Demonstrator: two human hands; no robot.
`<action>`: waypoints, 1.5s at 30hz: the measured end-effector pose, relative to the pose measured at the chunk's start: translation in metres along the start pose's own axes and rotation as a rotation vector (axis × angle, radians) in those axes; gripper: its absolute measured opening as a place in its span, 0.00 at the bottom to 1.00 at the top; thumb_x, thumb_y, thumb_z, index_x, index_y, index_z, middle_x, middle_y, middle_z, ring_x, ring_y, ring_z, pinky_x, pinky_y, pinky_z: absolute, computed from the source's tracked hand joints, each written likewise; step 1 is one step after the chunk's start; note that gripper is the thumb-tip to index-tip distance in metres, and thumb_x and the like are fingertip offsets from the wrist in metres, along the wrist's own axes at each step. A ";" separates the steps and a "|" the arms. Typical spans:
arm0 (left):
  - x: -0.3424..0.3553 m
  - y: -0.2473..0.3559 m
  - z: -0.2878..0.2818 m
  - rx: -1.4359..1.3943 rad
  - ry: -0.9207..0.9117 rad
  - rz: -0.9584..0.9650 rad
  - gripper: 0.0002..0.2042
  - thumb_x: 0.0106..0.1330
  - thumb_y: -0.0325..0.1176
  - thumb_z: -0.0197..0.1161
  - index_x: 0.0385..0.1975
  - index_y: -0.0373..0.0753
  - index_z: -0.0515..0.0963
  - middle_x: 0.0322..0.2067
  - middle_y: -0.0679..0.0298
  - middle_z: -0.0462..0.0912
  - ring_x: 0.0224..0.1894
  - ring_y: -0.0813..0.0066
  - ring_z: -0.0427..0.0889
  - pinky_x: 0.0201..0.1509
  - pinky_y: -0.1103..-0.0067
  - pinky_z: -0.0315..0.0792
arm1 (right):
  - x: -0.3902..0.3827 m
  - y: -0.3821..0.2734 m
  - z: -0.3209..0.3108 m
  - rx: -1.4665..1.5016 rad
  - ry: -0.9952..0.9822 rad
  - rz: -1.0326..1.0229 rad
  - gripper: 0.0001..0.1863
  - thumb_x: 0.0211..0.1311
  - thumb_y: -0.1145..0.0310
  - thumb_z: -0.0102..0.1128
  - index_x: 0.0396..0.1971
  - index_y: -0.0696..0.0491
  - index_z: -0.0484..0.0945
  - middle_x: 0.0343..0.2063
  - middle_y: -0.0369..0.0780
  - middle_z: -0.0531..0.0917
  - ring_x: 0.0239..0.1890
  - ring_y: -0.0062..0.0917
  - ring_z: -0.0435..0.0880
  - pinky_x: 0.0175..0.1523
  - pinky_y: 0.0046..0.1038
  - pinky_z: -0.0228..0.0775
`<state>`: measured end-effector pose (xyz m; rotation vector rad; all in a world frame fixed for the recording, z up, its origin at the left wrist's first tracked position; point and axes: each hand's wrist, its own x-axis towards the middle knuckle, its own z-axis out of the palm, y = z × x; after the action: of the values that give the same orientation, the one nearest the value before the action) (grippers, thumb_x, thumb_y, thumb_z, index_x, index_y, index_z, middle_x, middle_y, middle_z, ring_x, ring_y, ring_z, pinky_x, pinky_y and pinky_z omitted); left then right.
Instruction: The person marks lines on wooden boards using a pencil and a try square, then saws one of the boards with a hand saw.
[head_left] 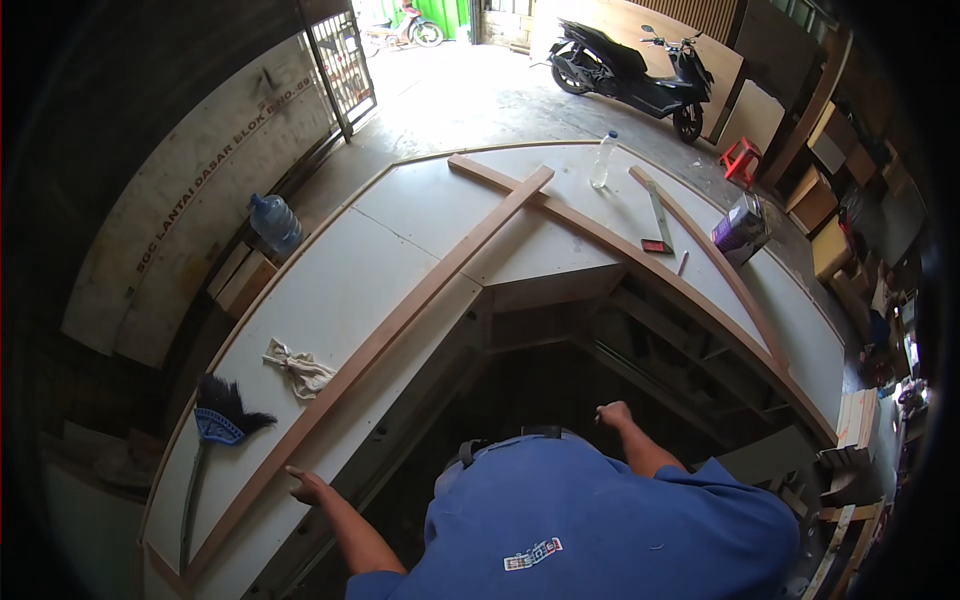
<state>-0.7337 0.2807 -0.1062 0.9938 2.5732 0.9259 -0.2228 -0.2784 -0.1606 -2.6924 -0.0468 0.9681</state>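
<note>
left hand (308, 488) near wooden strip (420, 302), right hand (614, 414) curled

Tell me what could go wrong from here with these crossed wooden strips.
The long wooden strip by the left hand lies across another strip, so shifting it could drag that one along. The upright clear bottle stands near the crossing and might get knocked over. The broom, lying near the long strip's lower end, could snag it.

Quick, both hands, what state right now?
Left hand: beside the long wooden strip, no held thing visible; open or closed can't be told.
Right hand: looks curled, nothing visible in it; full closure unclear.
</note>
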 end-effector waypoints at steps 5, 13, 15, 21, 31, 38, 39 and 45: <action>-0.115 -0.113 -0.030 0.042 -0.167 -0.006 0.36 0.72 0.62 0.53 0.51 0.25 0.78 0.49 0.36 0.82 0.52 0.36 0.82 0.58 0.53 0.77 | -0.037 0.042 0.030 -0.078 -0.103 -0.063 0.25 0.67 0.46 0.56 0.33 0.54 0.90 0.39 0.48 0.89 0.50 0.44 0.87 0.56 0.44 0.77; -0.319 -0.343 -0.179 0.559 -1.120 0.197 0.25 0.73 0.54 0.61 0.28 0.32 0.79 0.22 0.54 0.82 0.18 0.64 0.80 0.20 0.67 0.72 | -0.069 0.182 0.050 -0.111 -0.156 -0.287 0.19 0.52 0.68 0.57 0.45 0.49 0.85 0.47 0.49 0.87 0.52 0.46 0.85 0.57 0.44 0.77; -0.340 -0.385 -0.234 0.601 -1.168 0.240 0.25 0.73 0.53 0.61 0.29 0.32 0.79 0.23 0.54 0.82 0.18 0.65 0.80 0.21 0.68 0.73 | -0.079 0.213 0.047 -0.176 -0.168 -0.244 0.19 0.51 0.66 0.59 0.44 0.49 0.86 0.47 0.49 0.87 0.53 0.46 0.85 0.58 0.43 0.77; -0.355 -0.448 -0.329 0.630 -1.070 0.141 0.24 0.72 0.51 0.63 0.33 0.30 0.81 0.26 0.55 0.82 0.19 0.65 0.81 0.23 0.69 0.76 | -0.101 0.274 0.036 -0.320 -0.299 -0.223 0.22 0.52 0.64 0.61 0.48 0.51 0.86 0.52 0.49 0.86 0.57 0.44 0.84 0.60 0.43 0.77; -0.373 -0.502 -0.361 -0.024 -1.001 -0.252 0.24 0.69 0.50 0.66 0.41 0.27 0.80 0.28 0.58 0.80 0.20 0.71 0.81 0.24 0.79 0.78 | -0.126 0.314 0.050 -0.306 -0.298 -0.274 0.23 0.52 0.61 0.64 0.49 0.53 0.86 0.53 0.49 0.86 0.58 0.45 0.83 0.61 0.43 0.77; -0.451 -0.643 -0.444 -0.089 -0.853 0.156 0.21 0.65 0.51 0.69 0.35 0.33 0.86 0.26 0.63 0.86 0.29 0.72 0.85 0.36 0.72 0.80 | -0.103 0.356 0.113 -0.386 -0.333 -0.523 0.26 0.54 0.56 0.66 0.54 0.49 0.83 0.49 0.47 0.87 0.51 0.42 0.87 0.57 0.39 0.79; -0.464 -0.678 -0.466 -0.082 -0.856 0.085 0.22 0.65 0.51 0.68 0.37 0.34 0.87 0.30 0.59 0.88 0.34 0.67 0.87 0.41 0.70 0.80 | -0.102 0.365 0.131 -0.481 -0.139 -0.732 0.26 0.55 0.54 0.67 0.53 0.50 0.84 0.45 0.46 0.88 0.50 0.39 0.88 0.56 0.39 0.79; -0.575 -0.879 -0.636 0.415 -0.707 -0.514 0.29 0.63 0.55 0.64 0.50 0.34 0.84 0.52 0.46 0.85 0.58 0.49 0.83 0.63 0.63 0.75 | -0.119 0.385 0.203 -1.565 -0.101 -1.792 0.13 0.59 0.50 0.63 0.35 0.42 0.87 0.38 0.39 0.89 0.42 0.31 0.87 0.52 0.40 0.77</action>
<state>-1.0317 -0.9075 -0.1779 0.5375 2.2274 -0.0985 -0.4672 -0.6121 -0.3404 -1.5743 -3.3599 0.2079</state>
